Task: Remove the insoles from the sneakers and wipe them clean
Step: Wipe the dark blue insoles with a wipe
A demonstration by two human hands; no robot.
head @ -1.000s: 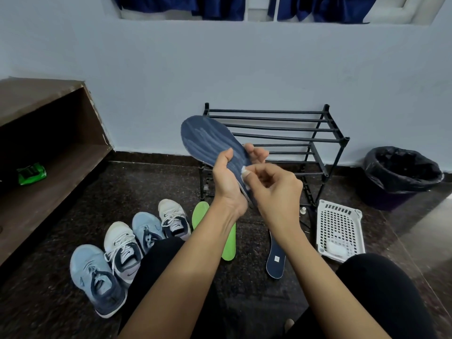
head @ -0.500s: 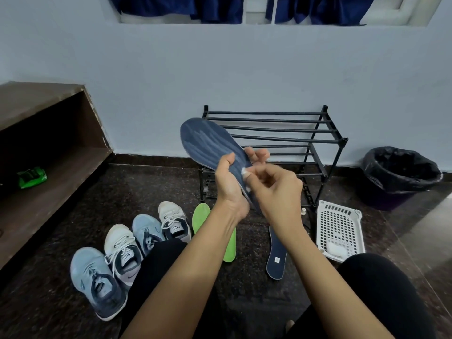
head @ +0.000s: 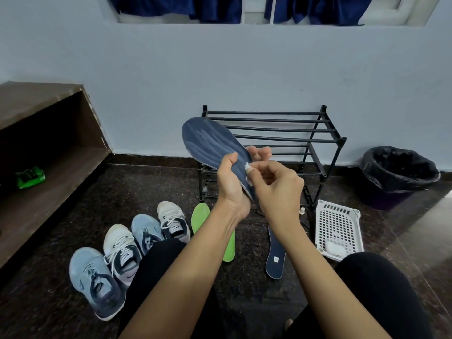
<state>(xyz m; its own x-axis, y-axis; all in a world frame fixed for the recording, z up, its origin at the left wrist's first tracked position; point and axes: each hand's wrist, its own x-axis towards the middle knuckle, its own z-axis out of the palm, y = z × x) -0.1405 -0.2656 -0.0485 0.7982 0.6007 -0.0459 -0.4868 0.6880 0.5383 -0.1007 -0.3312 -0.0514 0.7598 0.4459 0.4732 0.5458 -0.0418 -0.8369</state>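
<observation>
My left hand (head: 231, 182) grips the heel end of a dark blue insole (head: 210, 143), held up with its toe pointing up and left and pale wet streaks on it. My right hand (head: 276, 189) pinches a small white wipe (head: 247, 166) against the insole's right edge. On the floor lie a green insole (head: 203, 216) and another dark blue insole (head: 276, 258). Several sneakers (head: 119, 250), light blue and white, stand in a row at the lower left.
A black metal shoe rack (head: 281, 133) stands against the wall behind my hands. A white plastic basket (head: 338, 226) lies to its right, a black-lined bin (head: 398, 174) beyond it. A wooden shelf (head: 44, 172) with a green packet (head: 30, 177) is at left. My knees fill the bottom.
My right hand with the wipe has shifted slightly along the insole's edge; the insole and my left hand stay almost where they were.
</observation>
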